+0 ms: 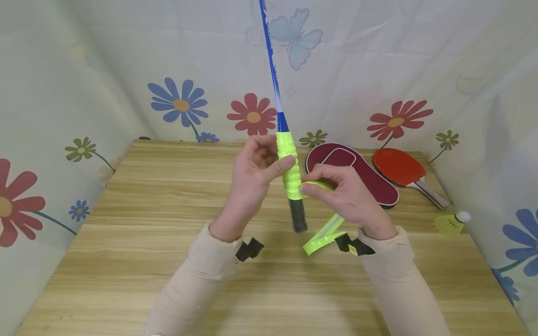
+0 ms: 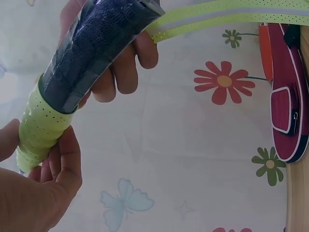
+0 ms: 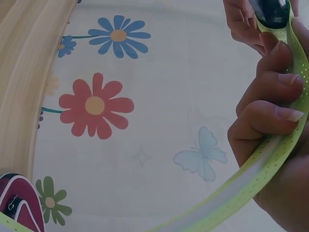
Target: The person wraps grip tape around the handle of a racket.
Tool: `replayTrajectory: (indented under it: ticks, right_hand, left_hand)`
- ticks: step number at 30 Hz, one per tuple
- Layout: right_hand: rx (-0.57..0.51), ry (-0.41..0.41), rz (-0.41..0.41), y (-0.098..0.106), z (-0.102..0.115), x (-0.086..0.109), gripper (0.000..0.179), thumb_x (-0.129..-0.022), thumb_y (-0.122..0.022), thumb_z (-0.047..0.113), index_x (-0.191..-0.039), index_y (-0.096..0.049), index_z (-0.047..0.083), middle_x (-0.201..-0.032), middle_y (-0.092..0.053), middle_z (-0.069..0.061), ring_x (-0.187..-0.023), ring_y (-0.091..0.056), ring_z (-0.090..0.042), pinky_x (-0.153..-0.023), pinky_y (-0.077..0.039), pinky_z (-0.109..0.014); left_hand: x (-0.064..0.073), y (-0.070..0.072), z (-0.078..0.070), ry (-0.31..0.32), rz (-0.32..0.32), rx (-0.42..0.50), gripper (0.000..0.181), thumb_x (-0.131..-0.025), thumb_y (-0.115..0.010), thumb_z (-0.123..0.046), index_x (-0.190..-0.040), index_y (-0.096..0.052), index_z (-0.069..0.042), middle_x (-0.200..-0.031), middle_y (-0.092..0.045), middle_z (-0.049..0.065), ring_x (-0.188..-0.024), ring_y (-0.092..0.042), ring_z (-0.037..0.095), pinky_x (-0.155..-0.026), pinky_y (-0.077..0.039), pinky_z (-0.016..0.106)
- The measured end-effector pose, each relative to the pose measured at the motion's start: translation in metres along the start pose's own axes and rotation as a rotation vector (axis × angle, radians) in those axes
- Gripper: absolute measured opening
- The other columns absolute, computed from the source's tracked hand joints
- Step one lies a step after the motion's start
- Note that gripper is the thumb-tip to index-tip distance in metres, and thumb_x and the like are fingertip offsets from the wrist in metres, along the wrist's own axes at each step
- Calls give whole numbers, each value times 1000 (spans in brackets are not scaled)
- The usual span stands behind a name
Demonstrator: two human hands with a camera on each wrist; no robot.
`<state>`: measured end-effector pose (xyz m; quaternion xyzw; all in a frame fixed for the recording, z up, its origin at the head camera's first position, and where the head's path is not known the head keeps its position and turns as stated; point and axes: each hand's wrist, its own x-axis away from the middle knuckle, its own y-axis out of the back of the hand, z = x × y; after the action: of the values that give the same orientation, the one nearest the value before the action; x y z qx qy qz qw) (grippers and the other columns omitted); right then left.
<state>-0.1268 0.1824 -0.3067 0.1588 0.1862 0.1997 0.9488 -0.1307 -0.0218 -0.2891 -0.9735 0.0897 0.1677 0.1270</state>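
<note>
A badminton racket (image 1: pixel 282 122) with a blue shaft stands nearly upright over the table, handle end down. My left hand (image 1: pixel 256 165) grips its handle, thumb across the front. Perforated neon-yellow grip tape (image 1: pixel 290 175) covers the upper handle in overlapping turns; the dark lower end (image 1: pixel 298 217) is bare, as the left wrist view also shows. My right hand (image 1: pixel 342 191) pinches the tape close beside the handle, at the lowest turn. In the right wrist view its curled fingers (image 3: pixel 270 116) lie around the tape strip (image 3: pixel 260 169). The loose tail (image 1: pixel 325 238) hangs down below that hand.
At the back right lie a dark red paddle case (image 1: pixel 370 184) with white piping and a red table tennis paddle (image 1: pixel 399 167). A yellow shuttlecock (image 1: pixel 451 223) rests near the table's right edge. Flower-printed curtains (image 1: pixel 201 56) enclose the wooden table (image 1: pixel 168 200).
</note>
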Motion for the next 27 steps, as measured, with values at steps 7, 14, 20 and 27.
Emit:
replayTrajectory:
  ticks: [7,14,20,27]
  right_hand:
    - [22,50,23,1,-3,-2,14,-86,-75,10,-98,-73,14,-84,-64,-2,-78,-55,-23,-68,-52,-30]
    - [22,55,46,1,-7,-5,14,-86,-74,8,-100,-73,11,-85,-63,-4,-78,-54,-22,-68,-51,-29]
    - [31,51,98,2,-9,-6,25,-88,-72,9,-113,-71,9,-94,-65,-1,-84,-55,-22,-72,-51,-30]
    - [-29,71,129,-1,-9,-6,27,-90,-70,10,-117,-70,6,-101,-69,-2,-91,-59,-22,-77,-53,-32]
  left_hand:
    - [0,1,1,-13,8,-6,32,-88,-66,5,-116,-50,3,-104,-59,14,-91,-57,23,-83,-51,31]
    - [0,1,2,-34,31,-34,33,-89,-67,3,-119,-54,3,-105,-62,15,-93,-58,24,-85,-52,33]
    - [-1,1,2,-40,59,-3,33,-91,-63,5,-122,-55,6,-108,-63,17,-95,-60,24,-85,-54,33]
    - [-1,1,1,-46,106,59,32,-94,-57,5,-125,-53,8,-112,-64,25,-100,-65,31,-84,-55,35]
